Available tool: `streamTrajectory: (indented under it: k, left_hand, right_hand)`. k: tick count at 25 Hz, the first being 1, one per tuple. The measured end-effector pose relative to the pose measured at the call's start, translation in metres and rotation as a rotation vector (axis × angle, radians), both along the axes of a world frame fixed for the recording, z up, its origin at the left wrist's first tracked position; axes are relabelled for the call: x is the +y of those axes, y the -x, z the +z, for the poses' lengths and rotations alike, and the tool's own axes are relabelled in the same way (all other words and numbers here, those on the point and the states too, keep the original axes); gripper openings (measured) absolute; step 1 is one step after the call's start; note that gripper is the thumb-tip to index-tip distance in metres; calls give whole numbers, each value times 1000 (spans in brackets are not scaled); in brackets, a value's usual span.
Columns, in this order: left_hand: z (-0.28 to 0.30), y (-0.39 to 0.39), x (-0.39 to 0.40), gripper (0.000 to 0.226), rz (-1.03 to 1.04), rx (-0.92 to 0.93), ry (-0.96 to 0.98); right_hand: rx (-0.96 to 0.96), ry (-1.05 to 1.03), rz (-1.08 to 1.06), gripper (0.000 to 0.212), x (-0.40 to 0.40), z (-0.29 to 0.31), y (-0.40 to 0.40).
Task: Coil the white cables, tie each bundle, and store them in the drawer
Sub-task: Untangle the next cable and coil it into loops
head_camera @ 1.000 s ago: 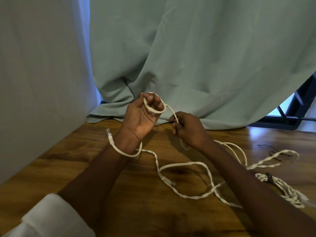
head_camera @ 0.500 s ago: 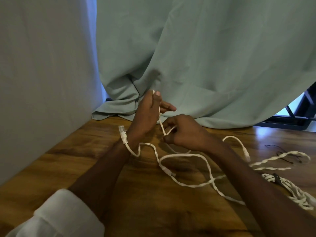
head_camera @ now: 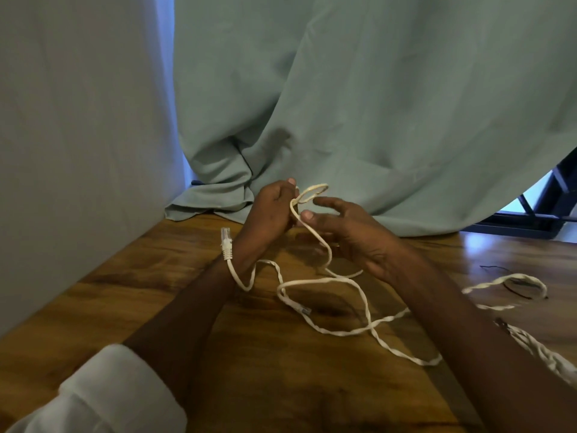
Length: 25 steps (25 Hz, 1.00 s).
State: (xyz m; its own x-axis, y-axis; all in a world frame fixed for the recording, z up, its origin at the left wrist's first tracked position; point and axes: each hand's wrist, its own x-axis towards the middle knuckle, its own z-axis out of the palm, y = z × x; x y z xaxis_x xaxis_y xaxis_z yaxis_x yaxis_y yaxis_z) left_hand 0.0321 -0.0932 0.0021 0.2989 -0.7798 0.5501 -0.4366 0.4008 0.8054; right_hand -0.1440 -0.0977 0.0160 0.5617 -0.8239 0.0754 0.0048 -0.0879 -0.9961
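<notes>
A long white cable [head_camera: 327, 282] trails in loose loops over the wooden table [head_camera: 156, 292]. My left hand [head_camera: 271, 210] grips a small coil of it, and a loop sticks out above the fist. One plug end [head_camera: 226, 242] stands up beside my left wrist. My right hand [head_camera: 349, 232] hovers just right of the coil with its fingers spread and relaxed; the cable runs past its thumb, and no grip shows. A second, twisted white cable bundle [head_camera: 543, 354] lies at the right edge, partly behind my right forearm. No drawer is in view.
A pale green curtain [head_camera: 374, 104] hangs behind the table and bunches on its far edge. A grey wall [head_camera: 78, 135] borders the table on the left. A thin black wire tie [head_camera: 518, 289] lies by a cable loop at the right. A dark window frame [head_camera: 549, 195] shows far right.
My right hand has let go of the cable and opened its fingers. My left hand still holds the coil, with a new loop now standing above it.
</notes>
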Motion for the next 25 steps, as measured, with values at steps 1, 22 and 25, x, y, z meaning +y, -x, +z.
streamTrajectory:
  k: [1, 22, 25]
  left_hand:
    - [0, 1, 0, 45, 5, 1, -6]
    - [12, 6, 24, 50, -482, 251, -192]
    - [11, 8, 18, 46, -621, 557, -174]
  right_hand:
    - [56, -8, 41, 66, 3, -2, -3]
    - [458, 1124, -664, 16, -30, -23, 13]
    - [676, 1337, -633, 44, -26, -27, 3]
